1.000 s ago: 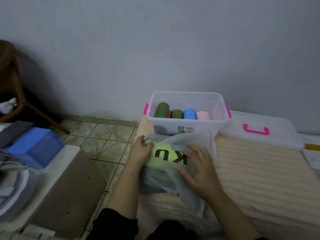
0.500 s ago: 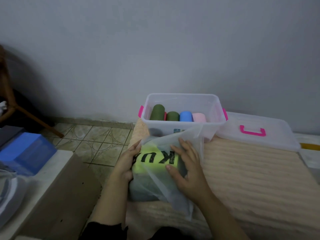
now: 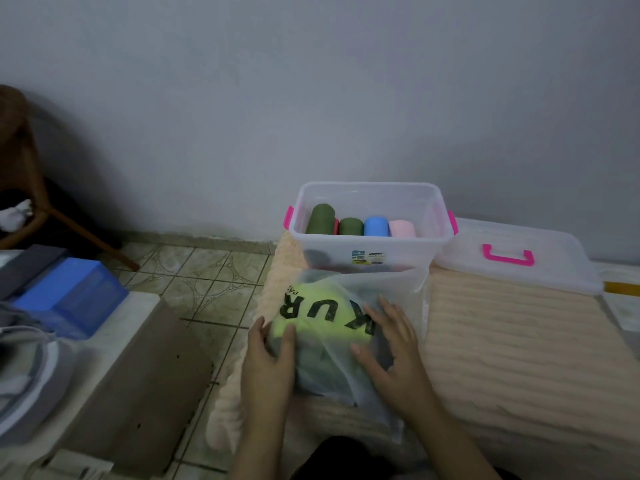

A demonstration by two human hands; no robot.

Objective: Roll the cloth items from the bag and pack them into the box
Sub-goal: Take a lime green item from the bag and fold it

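Head view gives me one translucent plastic bag point(image 3: 346, 372), lying on the peach ribbed blanket point(image 3: 512, 341) just in front of the box point(image 3: 370, 252). Through the film I count one bright yellow-green cloth point(image 3: 322, 327) with large black letters, and a darker grey-green mass beneath it that I can't separate into pieces. The bag is crumpled, with its far end reaching the box's front wall.

The clear box has pink latches, and inside it I count four rolled cloths point(image 3: 362, 225) standing in a row: two dark green, one blue, one pink. A sliver of red shows between the two greens; I can't tell what it is.

My left hand point(image 3: 268, 362) wraps the bag's left side, thumb on top and fingers curled around the edge, gripping it. My right hand point(image 3: 391, 351) lies flat on the bag's right side, fingers spread and straight, pressing rather than grasping.

One lid point(image 3: 519, 268) with a pink handle rests beside the box.
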